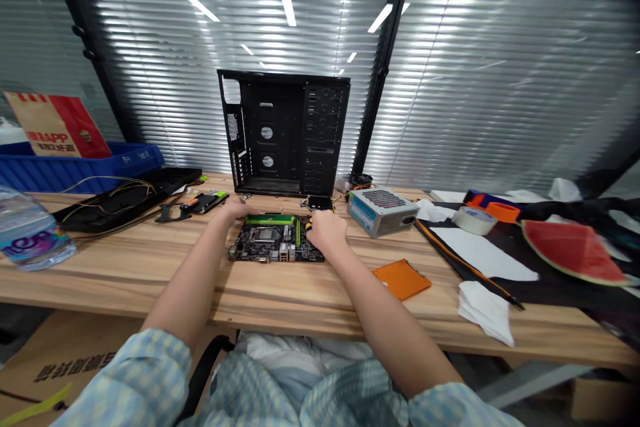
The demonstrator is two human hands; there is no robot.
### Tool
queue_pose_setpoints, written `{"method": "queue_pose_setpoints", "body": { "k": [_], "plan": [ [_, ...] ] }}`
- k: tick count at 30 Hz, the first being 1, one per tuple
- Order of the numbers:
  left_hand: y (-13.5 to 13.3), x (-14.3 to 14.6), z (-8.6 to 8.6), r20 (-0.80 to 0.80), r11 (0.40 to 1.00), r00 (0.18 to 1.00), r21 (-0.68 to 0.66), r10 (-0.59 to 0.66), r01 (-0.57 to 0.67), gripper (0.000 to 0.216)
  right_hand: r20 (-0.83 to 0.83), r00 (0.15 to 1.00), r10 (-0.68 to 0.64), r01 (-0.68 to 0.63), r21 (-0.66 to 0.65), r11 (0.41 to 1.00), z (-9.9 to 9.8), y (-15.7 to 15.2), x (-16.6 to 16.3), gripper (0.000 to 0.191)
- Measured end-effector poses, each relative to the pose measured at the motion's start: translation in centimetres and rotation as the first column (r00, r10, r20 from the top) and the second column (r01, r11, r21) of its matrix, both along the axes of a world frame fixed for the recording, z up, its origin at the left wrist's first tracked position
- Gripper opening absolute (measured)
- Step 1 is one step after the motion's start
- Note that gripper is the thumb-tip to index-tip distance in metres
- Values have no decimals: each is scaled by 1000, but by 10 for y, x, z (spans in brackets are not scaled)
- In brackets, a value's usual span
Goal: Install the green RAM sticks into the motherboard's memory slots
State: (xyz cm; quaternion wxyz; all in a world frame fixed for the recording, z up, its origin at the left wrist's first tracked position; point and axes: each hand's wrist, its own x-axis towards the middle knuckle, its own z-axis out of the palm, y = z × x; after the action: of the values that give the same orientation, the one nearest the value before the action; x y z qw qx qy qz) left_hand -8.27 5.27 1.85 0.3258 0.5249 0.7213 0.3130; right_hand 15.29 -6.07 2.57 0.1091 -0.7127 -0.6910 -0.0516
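Observation:
A black motherboard (275,243) with green slots lies flat on the wooden desk (150,267) in front of me. My left hand (235,209) grips its far left corner, and my right hand (325,230) holds its right edge. Both hands' fingertips are partly hidden from this angle. Behind the board stands an open black computer case (283,133), upright with its back panel towards me. A silver power supply unit (383,211) lies to the right of my right hand.
An orange SSD (401,279) lies near the desk's front edge. Further right are a tape roll (473,219), a watermelon slice (573,250) and white tissue (485,312). On the left are a water bottle (33,230), a black panel with wires (127,200) and a blue crate (85,170).

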Motion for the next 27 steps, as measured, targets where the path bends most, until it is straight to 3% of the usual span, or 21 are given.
{"method": "queue_pose_setpoints", "body": {
  "k": [17, 19, 21, 24, 27],
  "plan": [
    [0, 0, -2, -7, 999, 1000, 30, 25, -24, 64, 15, 1000, 23, -23, 23, 999, -6, 3, -3, 25],
    [0, 1, -1, -61, 997, 997, 71, 37, -33, 61, 15, 1000, 16, -17, 21, 1000, -5, 3, -3, 25],
    [-1, 2, 1, -172, 978, 982, 203, 78, -42, 59, 15, 1000, 14, -15, 22, 1000, -5, 2, -4, 25],
    [-4, 3, 5, -340, 900, 926, 437, 165, 0, 66, 12, 1000, 19, -20, 20, 1000, -4, 2, -3, 26],
    [-4, 4, 8, -460, 904, 884, 408, 82, 128, 60, 6, 1000, 24, -24, 27, 999, -4, 1, -2, 28]
  ]
}}
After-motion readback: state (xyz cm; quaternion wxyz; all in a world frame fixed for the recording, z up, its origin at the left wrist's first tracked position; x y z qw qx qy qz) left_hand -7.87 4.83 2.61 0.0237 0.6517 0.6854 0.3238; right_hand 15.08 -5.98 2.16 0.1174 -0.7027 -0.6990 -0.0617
